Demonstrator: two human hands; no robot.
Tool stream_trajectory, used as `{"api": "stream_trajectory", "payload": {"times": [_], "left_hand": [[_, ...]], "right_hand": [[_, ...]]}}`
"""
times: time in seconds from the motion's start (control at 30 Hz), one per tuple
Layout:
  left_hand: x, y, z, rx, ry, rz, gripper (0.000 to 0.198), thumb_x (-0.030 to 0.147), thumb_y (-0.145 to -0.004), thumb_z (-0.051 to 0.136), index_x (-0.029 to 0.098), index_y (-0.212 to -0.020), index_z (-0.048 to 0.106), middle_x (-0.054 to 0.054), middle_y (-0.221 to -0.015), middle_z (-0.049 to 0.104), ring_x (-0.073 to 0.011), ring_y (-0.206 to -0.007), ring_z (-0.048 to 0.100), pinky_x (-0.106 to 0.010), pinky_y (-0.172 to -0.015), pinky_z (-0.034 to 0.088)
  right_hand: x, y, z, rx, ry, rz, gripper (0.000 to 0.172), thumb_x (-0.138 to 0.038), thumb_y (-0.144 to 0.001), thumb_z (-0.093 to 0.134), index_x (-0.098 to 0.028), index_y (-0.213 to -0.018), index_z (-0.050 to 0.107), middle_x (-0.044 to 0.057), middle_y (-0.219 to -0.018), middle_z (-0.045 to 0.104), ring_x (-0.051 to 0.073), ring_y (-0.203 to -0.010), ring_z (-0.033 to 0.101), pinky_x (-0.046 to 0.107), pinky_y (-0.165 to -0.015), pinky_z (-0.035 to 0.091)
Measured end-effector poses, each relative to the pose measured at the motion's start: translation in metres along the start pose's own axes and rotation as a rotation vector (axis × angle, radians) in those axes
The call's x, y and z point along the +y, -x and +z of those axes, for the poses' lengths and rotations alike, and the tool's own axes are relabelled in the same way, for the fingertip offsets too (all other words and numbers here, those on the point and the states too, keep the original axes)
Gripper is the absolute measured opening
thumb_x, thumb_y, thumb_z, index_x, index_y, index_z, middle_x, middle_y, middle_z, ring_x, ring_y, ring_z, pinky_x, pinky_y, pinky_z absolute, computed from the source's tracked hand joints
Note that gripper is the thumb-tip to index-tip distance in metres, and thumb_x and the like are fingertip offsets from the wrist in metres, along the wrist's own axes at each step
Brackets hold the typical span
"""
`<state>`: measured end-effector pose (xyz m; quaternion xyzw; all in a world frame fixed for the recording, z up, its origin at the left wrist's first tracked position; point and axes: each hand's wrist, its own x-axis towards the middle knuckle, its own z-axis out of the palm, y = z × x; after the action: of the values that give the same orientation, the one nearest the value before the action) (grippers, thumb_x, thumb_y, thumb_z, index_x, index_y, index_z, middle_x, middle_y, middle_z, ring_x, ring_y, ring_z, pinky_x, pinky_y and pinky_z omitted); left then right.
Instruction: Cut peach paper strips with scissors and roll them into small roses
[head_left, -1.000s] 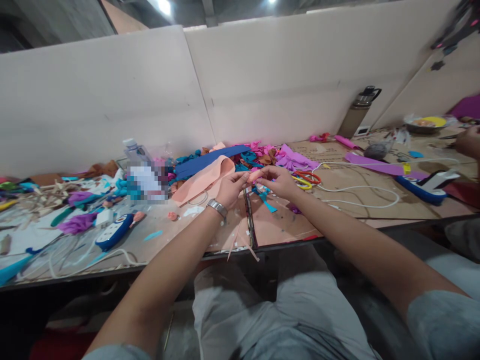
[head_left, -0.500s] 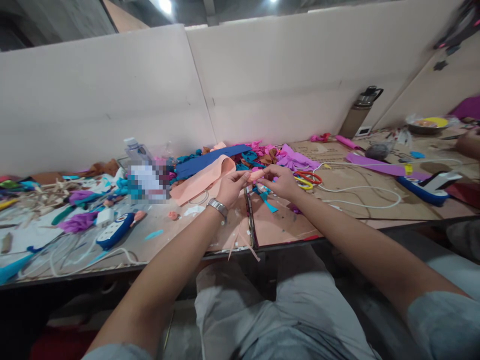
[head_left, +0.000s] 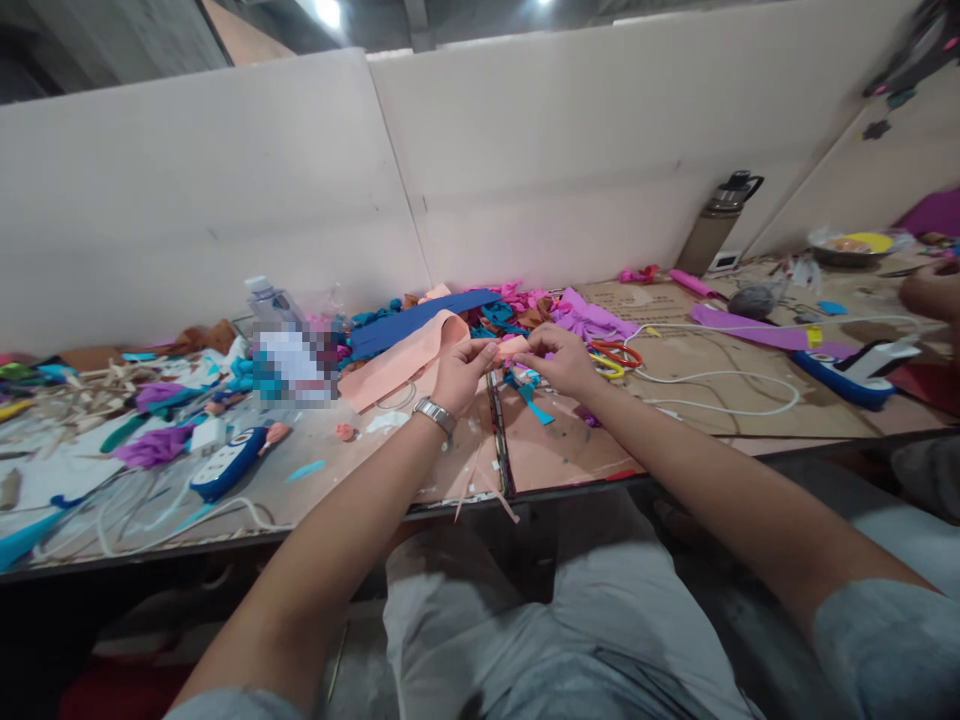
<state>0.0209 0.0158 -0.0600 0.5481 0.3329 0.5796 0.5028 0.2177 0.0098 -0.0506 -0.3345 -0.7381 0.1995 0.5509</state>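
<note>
Between my two hands is a small peach piece of crepe paper (head_left: 512,347), raised just above the table. The fingertips of my left hand (head_left: 463,375) pinch its left end. My right hand (head_left: 561,360) pinches the right end with thumb and fingers, which partly cover it. Behind my left hand lies a long folded peach sheet (head_left: 397,362), with a dark blue strip (head_left: 427,322) beyond it. A small peach paper rosette (head_left: 345,432) rests on the table left of my watch wrist.
Crumpled coloured paper (head_left: 525,300) is heaped against the partition. Left are a bottle (head_left: 270,295) and a blue power strip (head_left: 229,465). Right of my hands lie tape rings (head_left: 611,360), a white cable (head_left: 720,378) and another power strip (head_left: 840,380). A person's hand (head_left: 930,290) shows at far right.
My right fingers have shifted slightly on the peach piece, and more of it shows between my hands. Other things stay in place apart from a slight camera shift.
</note>
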Motion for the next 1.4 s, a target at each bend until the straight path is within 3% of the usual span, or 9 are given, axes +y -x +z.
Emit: {"api": "stream_trajectory", "payload": {"times": [0.3, 0.43, 0.6, 0.77, 0.93, 1.13, 1.4], "left_hand": [[0.001, -0.002, -0.005, 0.046, -0.139, 0.091, 0.041, 0.049, -0.073, 0.083, 0.016, -0.097, 0.079, -0.006, -0.090, 0.076, -0.0162, -0.083, 0.069, -0.033, -0.083, 0.057], [0.003, -0.001, -0.005, 0.022, -0.204, 0.130, 0.038, 0.047, -0.077, 0.081, 0.016, -0.098, 0.079, -0.008, -0.094, 0.076, -0.0175, -0.085, 0.068, -0.031, -0.081, 0.056], [0.006, 0.001, -0.004, -0.013, -0.249, 0.162, 0.035, 0.045, -0.078, 0.080, 0.017, -0.099, 0.079, -0.007, -0.093, 0.077, -0.0168, -0.082, 0.068, -0.030, -0.078, 0.055], [0.010, 0.005, -0.001, -0.044, -0.347, 0.210, 0.031, 0.042, -0.081, 0.078, 0.015, -0.098, 0.078, -0.009, -0.093, 0.077, -0.0185, -0.082, 0.069, -0.030, -0.076, 0.055], [0.009, 0.007, -0.001, -0.089, -0.413, 0.244, 0.029, 0.040, -0.084, 0.074, 0.016, -0.099, 0.078, -0.010, -0.097, 0.077, -0.0210, -0.088, 0.071, -0.033, -0.079, 0.057], [0.008, 0.005, -0.003, -0.064, -0.447, 0.244, 0.030, 0.040, -0.084, 0.074, 0.015, -0.099, 0.078, -0.011, -0.097, 0.077, -0.0210, -0.086, 0.071, -0.033, -0.079, 0.056], [0.008, 0.002, -0.004, -0.056, -0.363, 0.198, 0.030, 0.042, -0.082, 0.076, 0.017, -0.098, 0.078, -0.008, -0.092, 0.076, -0.0178, -0.082, 0.068, -0.030, -0.077, 0.054]], "right_hand": [[0.003, -0.001, -0.002, 0.069, 0.026, 0.039, 0.025, -0.044, -0.085, 0.074, -0.019, -0.080, 0.074, 0.005, -0.080, 0.066, 0.018, -0.072, 0.058, 0.033, -0.067, 0.043], [0.009, -0.001, 0.000, 0.109, -0.012, 0.069, 0.024, -0.040, -0.091, 0.063, -0.019, -0.086, 0.073, 0.004, -0.079, 0.066, 0.017, -0.072, 0.058, 0.032, -0.067, 0.044], [0.012, -0.001, 0.002, 0.104, -0.063, 0.145, 0.020, -0.037, -0.089, 0.063, -0.020, -0.094, 0.071, 0.003, -0.083, 0.069, 0.016, -0.069, 0.058, 0.029, -0.063, 0.045], [0.004, -0.002, 0.004, -0.002, -0.114, 0.224, 0.018, -0.029, -0.078, 0.069, -0.018, -0.092, 0.072, 0.002, -0.080, 0.069, 0.014, -0.065, 0.058, 0.027, -0.061, 0.045], [0.002, -0.001, 0.006, -0.091, -0.181, 0.295, 0.023, -0.036, -0.074, 0.074, -0.018, -0.087, 0.073, 0.002, -0.080, 0.071, 0.014, -0.065, 0.060, 0.027, -0.060, 0.047], [0.005, -0.003, 0.005, -0.038, -0.184, 0.281, 0.016, -0.026, -0.072, 0.064, -0.017, -0.083, 0.072, 0.000, -0.072, 0.067, 0.013, -0.062, 0.056, 0.026, -0.059, 0.043], [0.003, -0.003, 0.002, 0.033, -0.203, 0.242, 0.019, -0.036, -0.079, 0.068, -0.018, -0.078, 0.072, -0.001, -0.061, 0.061, 0.013, -0.056, 0.051, 0.028, -0.057, 0.040]]}}
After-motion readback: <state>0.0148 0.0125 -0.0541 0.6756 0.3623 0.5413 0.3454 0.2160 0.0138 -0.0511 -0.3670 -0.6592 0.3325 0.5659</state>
